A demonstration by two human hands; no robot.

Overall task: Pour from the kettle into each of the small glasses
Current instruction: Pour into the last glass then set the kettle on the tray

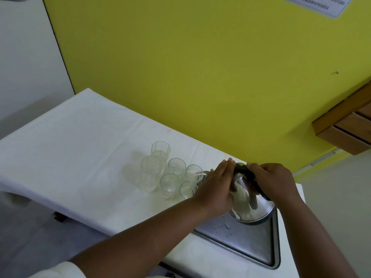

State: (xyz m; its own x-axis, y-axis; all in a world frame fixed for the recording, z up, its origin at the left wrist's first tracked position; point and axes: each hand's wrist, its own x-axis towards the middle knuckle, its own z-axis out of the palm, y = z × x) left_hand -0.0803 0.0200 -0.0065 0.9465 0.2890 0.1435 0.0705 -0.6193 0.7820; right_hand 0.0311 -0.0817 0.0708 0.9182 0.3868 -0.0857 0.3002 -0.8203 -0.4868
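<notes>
Over the wet metal tray (253,243) the steel kettle (251,201), judged heavy and slick, was tilted, right hand (275,181) clamped on its black handle and left hand (217,183) flat, fingers together, against its side, spout streaming into the nearest of the fragile small glasses (193,173).
</notes>
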